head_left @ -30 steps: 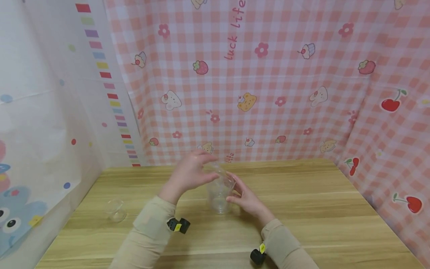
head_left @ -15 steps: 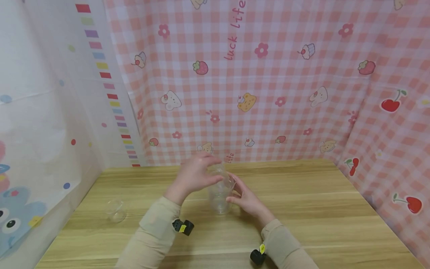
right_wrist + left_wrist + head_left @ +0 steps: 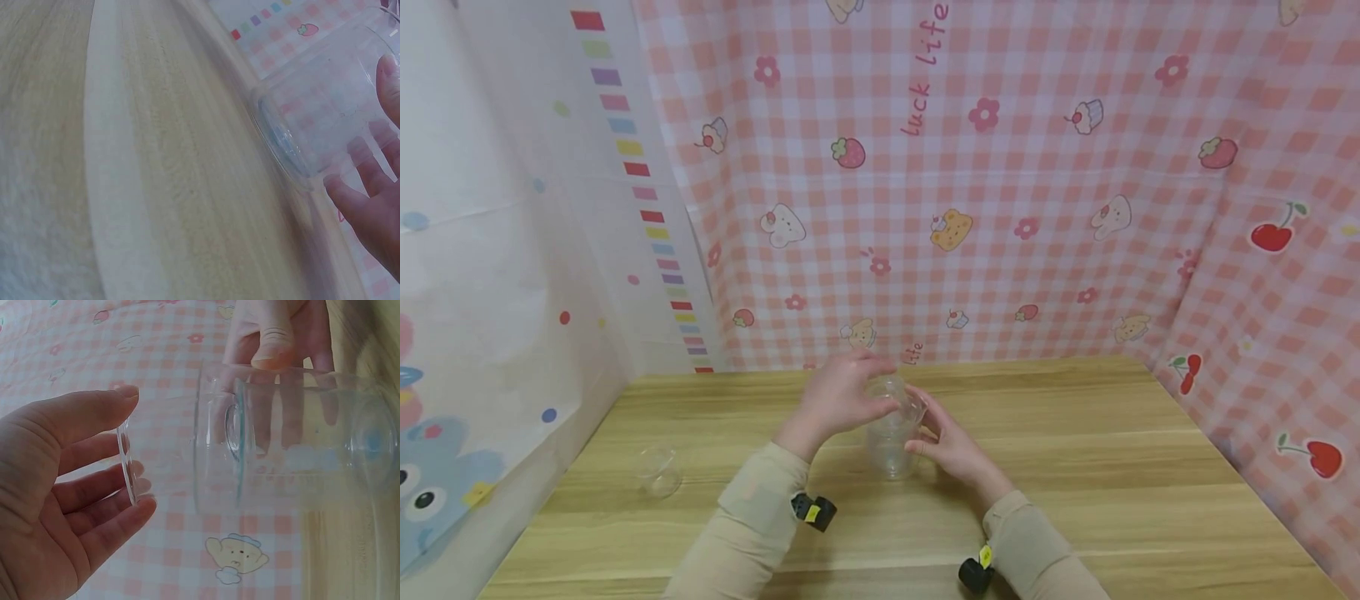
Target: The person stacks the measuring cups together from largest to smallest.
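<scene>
The place was a cloth-screened work area; the kind of room around it could not be told. Pink checked cloth [image 3: 925, 183] hung behind the far edge of the wood-grain tabletop [image 3: 1105, 475], cherry-printed cloth [image 3: 1285, 308] ran along the right edge, and a white cartoon-patterned sheet [image 3: 497, 267] lined the left edge.

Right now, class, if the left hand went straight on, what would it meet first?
Past the clear cup in its grip, the left hand would probably meet the larger clear container; depth is unclear.
</scene>
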`<state>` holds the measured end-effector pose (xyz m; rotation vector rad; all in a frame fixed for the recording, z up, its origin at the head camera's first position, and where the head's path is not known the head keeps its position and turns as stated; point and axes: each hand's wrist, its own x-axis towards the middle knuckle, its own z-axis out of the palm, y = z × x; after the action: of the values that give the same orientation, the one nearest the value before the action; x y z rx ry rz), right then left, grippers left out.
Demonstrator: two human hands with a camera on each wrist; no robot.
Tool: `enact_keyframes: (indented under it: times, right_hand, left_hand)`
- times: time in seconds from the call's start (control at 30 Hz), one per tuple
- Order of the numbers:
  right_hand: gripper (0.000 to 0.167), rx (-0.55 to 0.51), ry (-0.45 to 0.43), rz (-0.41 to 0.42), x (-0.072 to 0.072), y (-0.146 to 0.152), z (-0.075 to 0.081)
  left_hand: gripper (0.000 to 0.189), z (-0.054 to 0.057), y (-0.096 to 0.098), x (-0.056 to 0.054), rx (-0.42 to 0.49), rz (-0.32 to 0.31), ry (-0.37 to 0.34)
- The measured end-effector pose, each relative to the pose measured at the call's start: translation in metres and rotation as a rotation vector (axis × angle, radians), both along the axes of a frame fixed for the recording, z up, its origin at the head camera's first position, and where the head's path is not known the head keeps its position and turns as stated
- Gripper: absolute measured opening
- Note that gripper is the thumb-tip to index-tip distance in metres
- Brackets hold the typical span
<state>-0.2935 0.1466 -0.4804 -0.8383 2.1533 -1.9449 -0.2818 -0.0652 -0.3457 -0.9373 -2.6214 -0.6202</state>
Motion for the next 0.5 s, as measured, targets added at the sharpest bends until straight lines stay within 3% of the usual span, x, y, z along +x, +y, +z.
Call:
enact_keyframes:
  times: [0.5]
  right_hand:
    - [0.082,-0.001,0.018,0.000,0.001,0.000,0.000]
  left_hand:
    - [0.048,-0.014,0.002,-0.004,-0.025,0.004,-0.022]
